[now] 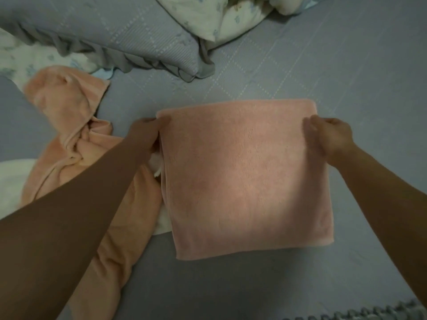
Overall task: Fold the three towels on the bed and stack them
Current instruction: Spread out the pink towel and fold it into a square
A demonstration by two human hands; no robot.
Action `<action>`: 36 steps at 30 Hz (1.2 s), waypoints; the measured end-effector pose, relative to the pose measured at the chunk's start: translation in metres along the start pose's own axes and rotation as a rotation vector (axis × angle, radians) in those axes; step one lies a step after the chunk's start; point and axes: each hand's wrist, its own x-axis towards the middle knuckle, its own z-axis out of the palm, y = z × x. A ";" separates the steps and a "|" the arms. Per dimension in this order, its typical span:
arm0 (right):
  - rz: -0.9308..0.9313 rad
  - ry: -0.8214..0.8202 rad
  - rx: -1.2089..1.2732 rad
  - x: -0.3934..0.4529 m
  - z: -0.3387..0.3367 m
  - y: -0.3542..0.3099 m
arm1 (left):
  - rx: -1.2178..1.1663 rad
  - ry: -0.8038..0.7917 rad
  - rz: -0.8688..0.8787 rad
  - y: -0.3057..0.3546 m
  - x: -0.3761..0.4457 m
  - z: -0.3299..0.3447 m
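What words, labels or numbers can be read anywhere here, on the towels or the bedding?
None: no readable text shows anywhere.
Pink towel: plain, apart from a faint mark near its lower right corner, too blurred to read.
Crumpled peach towel: no visible tag or print.
Grey pillow and bedspread: stitched patterns only.
Floral quilt: flowers, no lettering.

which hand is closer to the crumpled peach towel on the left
Left. The left hand grips the folded pink towel right beside the crumpled peach towel; the right hand holds its far edge.
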 end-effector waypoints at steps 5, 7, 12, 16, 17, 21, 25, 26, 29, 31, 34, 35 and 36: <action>0.031 -0.097 0.039 0.027 0.009 -0.026 | 0.093 0.010 0.049 0.014 0.005 0.003; -0.027 -0.118 0.046 0.028 0.004 -0.034 | 0.038 0.014 0.105 0.022 -0.002 -0.002; -0.362 -0.219 0.024 -0.009 -0.045 -0.043 | 0.087 0.079 0.518 0.022 -0.077 -0.029; -0.785 -0.340 -0.291 -0.069 -0.105 -0.003 | 0.272 0.048 0.685 -0.028 -0.164 -0.048; -0.906 -0.359 -0.411 -0.083 -0.118 0.013 | 0.307 0.030 0.712 -0.044 -0.181 -0.052; -1.131 -0.403 -0.770 -0.112 -0.144 0.097 | 0.579 -0.076 0.754 -0.121 -0.221 -0.055; -0.895 -0.492 -0.893 -0.121 -0.131 0.169 | 0.900 -0.142 0.660 -0.191 -0.226 -0.039; -0.814 -0.499 -0.855 -0.121 -0.125 0.177 | 0.888 -0.158 0.663 -0.202 -0.223 -0.034; -0.493 -0.346 -0.539 -0.118 -0.110 0.185 | 0.482 -0.042 0.411 -0.215 -0.215 -0.021; -0.173 -0.171 -0.297 -0.115 -0.100 0.179 | 0.119 0.131 0.082 -0.206 -0.205 -0.006; 0.031 -0.131 -0.269 -0.115 -0.085 0.171 | -0.059 0.198 -0.150 -0.187 -0.191 0.015; 0.045 -0.173 -0.297 -0.116 -0.082 0.168 | -0.040 0.171 -0.165 -0.183 -0.190 0.020; 0.052 -0.216 -0.320 -0.116 -0.080 0.166 | -0.010 0.146 -0.173 -0.179 -0.192 0.023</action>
